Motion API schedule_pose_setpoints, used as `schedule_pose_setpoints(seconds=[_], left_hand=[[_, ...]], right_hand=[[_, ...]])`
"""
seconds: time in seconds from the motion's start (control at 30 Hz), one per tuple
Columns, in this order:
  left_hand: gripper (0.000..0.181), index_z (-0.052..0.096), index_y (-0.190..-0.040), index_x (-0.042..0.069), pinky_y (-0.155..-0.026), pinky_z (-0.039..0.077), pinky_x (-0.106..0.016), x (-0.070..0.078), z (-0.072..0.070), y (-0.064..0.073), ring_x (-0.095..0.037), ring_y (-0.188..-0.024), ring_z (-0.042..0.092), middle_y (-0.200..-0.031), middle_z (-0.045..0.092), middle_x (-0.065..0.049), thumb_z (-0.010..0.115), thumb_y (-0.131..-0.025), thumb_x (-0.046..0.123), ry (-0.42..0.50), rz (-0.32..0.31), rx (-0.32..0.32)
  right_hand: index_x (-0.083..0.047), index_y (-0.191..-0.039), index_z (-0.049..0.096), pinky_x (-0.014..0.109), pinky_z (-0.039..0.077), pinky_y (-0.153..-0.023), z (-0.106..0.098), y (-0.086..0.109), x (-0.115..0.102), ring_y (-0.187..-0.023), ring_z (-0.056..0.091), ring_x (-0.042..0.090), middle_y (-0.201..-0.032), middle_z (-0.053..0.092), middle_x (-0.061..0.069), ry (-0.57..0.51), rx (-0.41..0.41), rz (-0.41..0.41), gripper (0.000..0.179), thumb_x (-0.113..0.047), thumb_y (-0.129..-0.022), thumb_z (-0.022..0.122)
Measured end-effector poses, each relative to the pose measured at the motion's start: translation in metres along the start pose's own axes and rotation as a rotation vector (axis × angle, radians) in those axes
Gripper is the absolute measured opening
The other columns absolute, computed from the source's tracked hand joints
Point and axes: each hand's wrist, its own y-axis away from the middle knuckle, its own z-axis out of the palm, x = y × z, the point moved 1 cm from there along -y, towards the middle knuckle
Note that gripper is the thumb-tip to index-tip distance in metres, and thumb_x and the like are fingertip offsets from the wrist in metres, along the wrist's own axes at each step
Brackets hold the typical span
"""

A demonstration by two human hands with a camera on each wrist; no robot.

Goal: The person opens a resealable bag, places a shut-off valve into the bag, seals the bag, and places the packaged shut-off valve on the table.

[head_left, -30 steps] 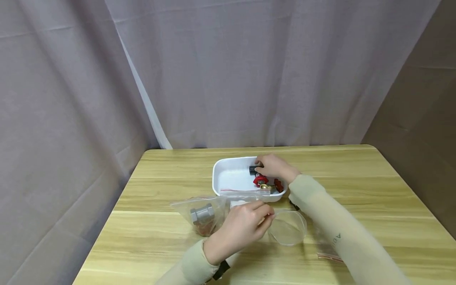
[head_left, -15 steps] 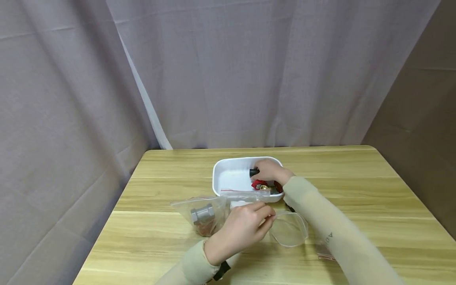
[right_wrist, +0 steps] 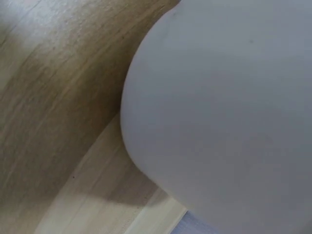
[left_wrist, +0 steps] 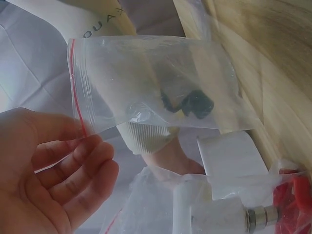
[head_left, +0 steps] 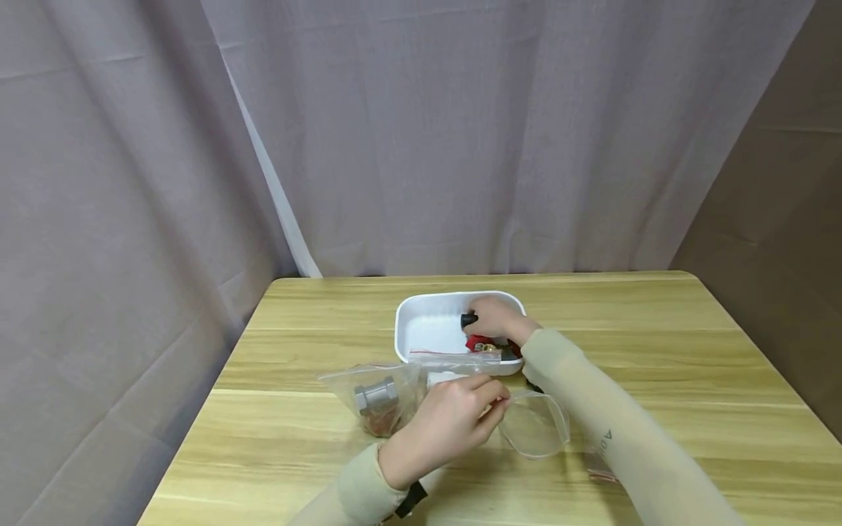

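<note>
My left hand [head_left: 454, 420] pinches a clear zip bag [left_wrist: 146, 83] by its red-striped edge, between thumb and fingers. The bag hangs out to the right of that hand; a dark shape shows through the plastic in the left wrist view. My right hand [head_left: 496, 319] is down inside the white tray [head_left: 411, 301], its fingers curled about a black pipe fitting [head_left: 468, 320] whose end pokes out on the left. Most of those fingertips are hidden. Red-handled [head_left: 476, 343] and brass [head_left: 489, 349] valve parts lie just below this hand in the tray.
Left of my left hand stands a filled zip bag with a grey fitting [head_left: 376, 395]. Another bag, holding a white valve [left_wrist: 219, 214] with a red handle [left_wrist: 292, 195], is by the tray's near side. A bag strip [head_left: 601, 475] lies under my right forearm.
My right hand has moved slightly lower and left into the tray, and the black fitting has tilted with it. The left hand keeps its pinch on the bag, almost still.
</note>
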Motion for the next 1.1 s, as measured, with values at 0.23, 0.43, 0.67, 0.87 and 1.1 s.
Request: schedule_pose_setpoints(seconds=[0.23,0.43,0.67,0.87,1.1], left_hand=[[0.004,0.073,-0.095,0.017,-0.064,0.052,-0.019,-0.002,0.000,0.002,-0.005,-0.074,0.064,-0.088,0.068,0.009,0.069,-0.095,0.018,0.017,-0.010,-0.014],[0.005,0.073,-0.096,0.016,-0.064,0.051,-0.019,-0.004,-0.001,0.003,-0.004,-0.074,0.064,-0.088,0.068,0.009,0.068,-0.095,0.018,0.018,-0.012,-0.021],[0.005,0.072,-0.095,0.016,-0.063,0.052,-0.020,-0.005,-0.002,0.005,-0.004,-0.074,0.063,-0.088,0.067,0.009,0.068,-0.095,0.018,0.009,-0.012,-0.017],[0.005,0.072,-0.095,0.016,-0.061,0.050,-0.019,-0.006,-0.002,0.008,-0.004,-0.072,0.062,-0.085,0.066,0.009,0.068,-0.096,0.018,0.008,-0.015,-0.022],[0.004,0.072,-0.095,0.016,-0.062,0.050,-0.020,-0.008,-0.006,0.012,-0.005,-0.071,0.062,-0.084,0.065,0.009,0.069,-0.095,0.018,-0.011,-0.023,-0.038]], right_hand=[[-0.007,-0.096,0.068,0.036,0.047,-0.073,-0.002,-0.002,-0.005,-0.077,0.055,0.021,-0.086,0.065,0.004,-0.004,0.057,-0.032,0.018,-0.021,-0.086,0.074],[-0.002,-0.119,0.067,0.040,0.052,-0.082,-0.007,-0.001,-0.016,-0.090,0.060,0.025,-0.107,0.064,0.014,0.052,0.125,-0.030,0.042,-0.024,-0.085,0.077],[0.000,-0.113,0.067,0.043,0.053,-0.078,-0.008,0.012,-0.029,-0.085,0.059,0.026,-0.103,0.059,0.015,0.117,0.205,-0.067,0.040,-0.021,-0.082,0.079],[0.000,-0.112,0.065,0.044,0.053,-0.079,-0.004,0.020,-0.034,-0.090,0.058,0.028,-0.104,0.058,0.015,0.166,0.238,-0.058,0.040,-0.024,-0.083,0.080],[-0.001,-0.113,0.062,0.045,0.054,-0.076,-0.006,0.031,-0.045,-0.092,0.060,0.030,-0.101,0.062,0.015,0.187,0.203,-0.068,0.040,-0.025,-0.086,0.078]])
